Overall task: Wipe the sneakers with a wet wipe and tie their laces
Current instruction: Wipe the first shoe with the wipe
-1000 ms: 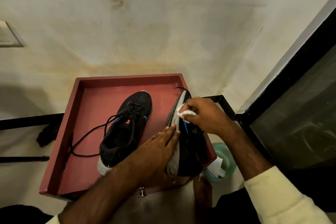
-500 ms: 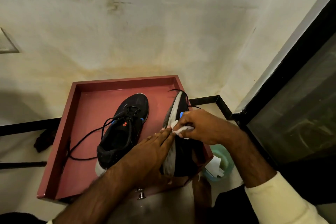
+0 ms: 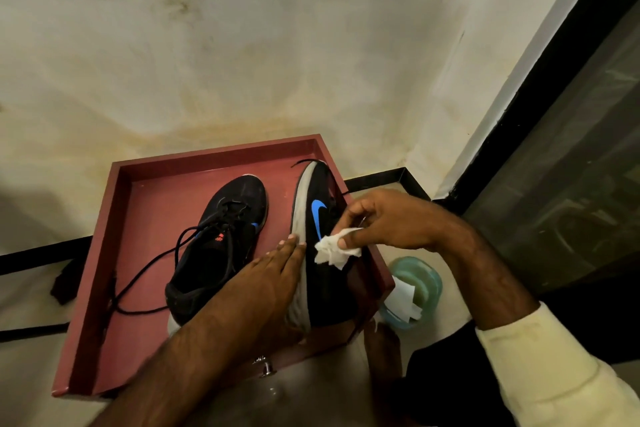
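Note:
Two black sneakers lie in a red tray (image 3: 104, 263). The left sneaker (image 3: 221, 246) sits upright with its black laces untied and trailing to the left. The right sneaker (image 3: 317, 218) is tipped on its side, showing a blue logo and its grey-white sole. My left hand (image 3: 273, 274) presses flat against that sole and holds the shoe steady. My right hand (image 3: 384, 222) pinches a crumpled white wet wipe (image 3: 332, 251) just off the shoe's black side, below the logo.
A teal pack of wipes (image 3: 419, 282) with a white sheet sticking out stands on the floor right of the tray. A stained wall rises behind. A black frame with dark glass runs along the right. A black rail passes behind the tray.
My right hand slid the wipe from the toe end of the right sneaker back toward the middle, uncovering the blue logo. The left hand stayed on the sole.

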